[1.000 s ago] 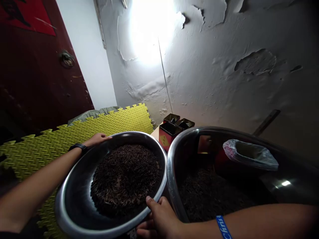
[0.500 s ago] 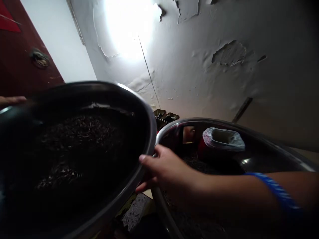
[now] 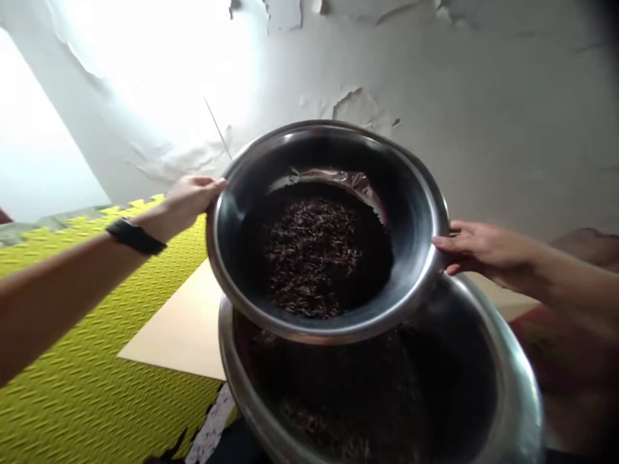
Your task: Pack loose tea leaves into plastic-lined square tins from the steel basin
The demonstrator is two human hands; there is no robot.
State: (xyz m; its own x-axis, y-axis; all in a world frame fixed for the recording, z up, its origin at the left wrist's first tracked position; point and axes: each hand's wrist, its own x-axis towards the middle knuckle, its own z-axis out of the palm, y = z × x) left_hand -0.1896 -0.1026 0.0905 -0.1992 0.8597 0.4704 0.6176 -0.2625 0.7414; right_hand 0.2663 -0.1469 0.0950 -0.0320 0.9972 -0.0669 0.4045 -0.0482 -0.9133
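A round metal basin (image 3: pixel 416 187) is held up between my two hands, tilted toward me. My left hand (image 3: pixel 196 193) grips its rim on the left, and my right hand (image 3: pixel 478 248) pinches the rim on the right. Dark, dry, shredded bits like loose tea leaves (image 3: pixel 314 251) lie in its bottom, with a shiny strip along the far side. Beneath it stands a larger metal basin (image 3: pixel 520 386), which holds more dark bits (image 3: pixel 314 419). The upper basin hides the larger one's far part.
A yellow foam mat (image 3: pixel 120 309) covers the left side, with a pale flat board (image 3: pixel 184 328) on it. Behind rises a white wall (image 3: pixel 483 116) with peeling paint. A dark reddish shape (image 3: pixel 546 341) sits at the right, blurred.
The smaller basin has come from the left to the middle, over the larger basin. My left hand and wrist are now fully in view. The camera view has shifted too.
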